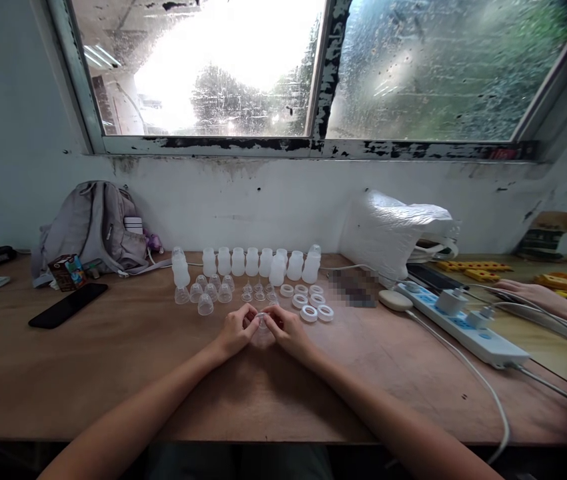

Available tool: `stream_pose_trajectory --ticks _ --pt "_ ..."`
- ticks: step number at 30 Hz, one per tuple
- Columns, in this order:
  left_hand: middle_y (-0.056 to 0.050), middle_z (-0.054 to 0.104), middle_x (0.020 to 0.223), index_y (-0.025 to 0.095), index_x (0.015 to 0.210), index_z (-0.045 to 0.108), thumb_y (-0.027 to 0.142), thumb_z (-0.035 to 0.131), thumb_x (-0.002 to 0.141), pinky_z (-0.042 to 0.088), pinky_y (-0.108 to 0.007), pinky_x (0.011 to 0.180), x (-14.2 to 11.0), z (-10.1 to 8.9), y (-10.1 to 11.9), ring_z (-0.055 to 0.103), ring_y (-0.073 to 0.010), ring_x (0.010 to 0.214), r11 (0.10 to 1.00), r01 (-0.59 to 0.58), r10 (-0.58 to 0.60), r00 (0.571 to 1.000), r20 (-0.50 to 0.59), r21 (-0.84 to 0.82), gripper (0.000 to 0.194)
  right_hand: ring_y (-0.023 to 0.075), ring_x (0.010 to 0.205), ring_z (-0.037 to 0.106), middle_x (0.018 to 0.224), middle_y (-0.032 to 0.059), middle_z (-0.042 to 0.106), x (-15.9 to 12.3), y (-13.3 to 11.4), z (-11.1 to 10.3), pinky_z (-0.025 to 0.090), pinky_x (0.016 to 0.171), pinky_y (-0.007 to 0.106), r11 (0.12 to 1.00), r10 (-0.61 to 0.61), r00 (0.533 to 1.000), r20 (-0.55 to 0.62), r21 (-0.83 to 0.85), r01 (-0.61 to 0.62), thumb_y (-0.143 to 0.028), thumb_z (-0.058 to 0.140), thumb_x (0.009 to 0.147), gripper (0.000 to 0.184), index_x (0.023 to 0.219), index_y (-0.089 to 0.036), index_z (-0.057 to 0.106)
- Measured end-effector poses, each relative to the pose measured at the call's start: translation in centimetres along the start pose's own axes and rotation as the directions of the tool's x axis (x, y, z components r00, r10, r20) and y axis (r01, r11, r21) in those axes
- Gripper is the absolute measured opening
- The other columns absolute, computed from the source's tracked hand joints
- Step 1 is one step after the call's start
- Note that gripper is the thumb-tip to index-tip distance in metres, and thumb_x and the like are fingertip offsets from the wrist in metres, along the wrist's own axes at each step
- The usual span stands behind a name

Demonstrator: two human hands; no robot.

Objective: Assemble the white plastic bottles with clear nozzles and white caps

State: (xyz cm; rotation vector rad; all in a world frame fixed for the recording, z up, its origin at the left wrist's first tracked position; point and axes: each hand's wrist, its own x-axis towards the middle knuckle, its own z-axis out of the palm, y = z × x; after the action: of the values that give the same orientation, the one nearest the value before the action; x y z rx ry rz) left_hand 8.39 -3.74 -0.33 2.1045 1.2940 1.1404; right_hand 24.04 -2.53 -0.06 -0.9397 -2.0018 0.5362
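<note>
A: Bottle (262,331), small and clear, is between both hands, low on the table (128,373), directly in front of the person.

B: How do the hands hold it?

A: The left hand (236,331) and the right hand (288,333) are closed narrowly around its top, fingertips almost meeting. Something small is pinched there; I think a nipple or a ring, but it is too small to tell.

B: What lies around?

A: Just beyond the hands stand the nipples (258,291). Beyond and to the left are clear caps (204,293), beyond and to the right white rings (308,301). Further behind all of these is a row of bottles (251,262). Far to the left lies a phone (68,305), far to the right a power strip (463,325), and there another person's hand (523,291) rests.

B: Which step is this, in your opinion?

A: I judge it is the fitting of a top part on the bottle, early in the set, because most parts are not yet joined.

B: And the next move?

A: It probably needs both hands: one steadies the soft body, the other presses or turns the part straight, without tilting.
</note>
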Motion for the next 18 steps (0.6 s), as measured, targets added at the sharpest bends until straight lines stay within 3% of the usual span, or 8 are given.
stream_pose_trajectory --ticks 5,12,18 --pt "0.003 0.049 0.059 0.016 0.072 0.05 0.034 0.042 0.078 0.034 -0.019 0.051 0.16 0.16 0.01 0.045 -0.0084 0.054 0.998 0.015 -0.016 1.0 -0.013 -0.068 0.02 0.0104 0.057 0.048 0.066 0.0012 0.057 0.08 0.1 0.15 0.038 0.056 0.021 1.0 0.009 1.0 0.019 -0.009 -0.009 -0.026 0.043 0.08 0.018 0.083 -0.016 0.058" --pt "0.004 0.046 0.056 0.016 0.069 0.047 0.029 0.045 0.075 0.034 -0.019 0.052 0.12 -0.08 0.42 0.043 -0.0078 0.053 0.999 0.015 -0.016 0.999 -0.035 -0.043 0.014 0.0109 0.056 0.047 0.063 0.0007 0.054 0.27 0.57 0.5 0.038 0.054 0.022 0.999 -0.029 0.999 0.042 -0.044 0.031 -0.027 0.042 0.081 0.015 0.082 -0.017 0.053" --pt "0.003 0.051 0.059 0.016 0.076 0.049 0.031 0.042 0.078 0.037 -0.019 0.053 0.17 0.12 0.27 0.047 -0.0084 0.055 0.997 0.011 -0.012 1.0 -0.021 -0.076 0.016 0.0117 0.059 0.048 0.066 0.0014 0.054 0.2 0.84 0.58 0.038 0.057 0.023 0.993 -0.071 0.997 0.016 -0.09 0.072 -0.024 0.04 0.081 0.014 0.086 -0.017 0.052"
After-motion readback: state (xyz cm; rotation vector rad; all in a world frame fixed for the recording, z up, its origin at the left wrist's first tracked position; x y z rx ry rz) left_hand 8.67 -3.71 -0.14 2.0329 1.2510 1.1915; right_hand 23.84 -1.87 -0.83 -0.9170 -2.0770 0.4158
